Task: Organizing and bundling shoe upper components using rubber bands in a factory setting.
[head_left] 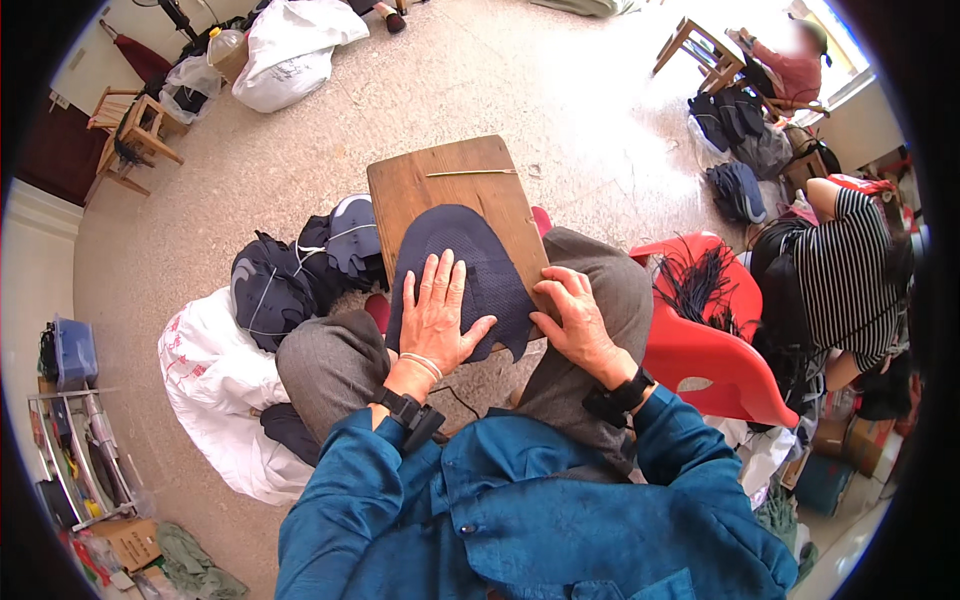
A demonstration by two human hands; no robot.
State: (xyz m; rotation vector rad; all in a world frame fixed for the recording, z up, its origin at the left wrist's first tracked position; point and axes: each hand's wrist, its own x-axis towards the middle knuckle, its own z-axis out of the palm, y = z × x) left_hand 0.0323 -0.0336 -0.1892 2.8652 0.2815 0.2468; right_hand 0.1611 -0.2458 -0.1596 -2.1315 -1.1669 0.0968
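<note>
A navy mesh fabric piece (495,262), rounded at its far end like a shoe upper, lies flat on a brown wooden board (415,190) in front of my knees. My left hand (437,310) rests palm down on the fabric, fingers stretched out and thumb spread. Beside the fabric's right edge is my right hand (577,318), thumb and forefinger apart, touching the board's right side; its other fingers are loosely bent. Near the board's far edge lies a thin pale stick-like tool (470,173).
Tied navy bundles (270,285) and a white sack (215,380) sit left of my legs. A red plastic chair (690,345) at my right holds dark cords (695,280). Beyond it is a person in a striped shirt (850,275); another person (790,70) sits farther off.
</note>
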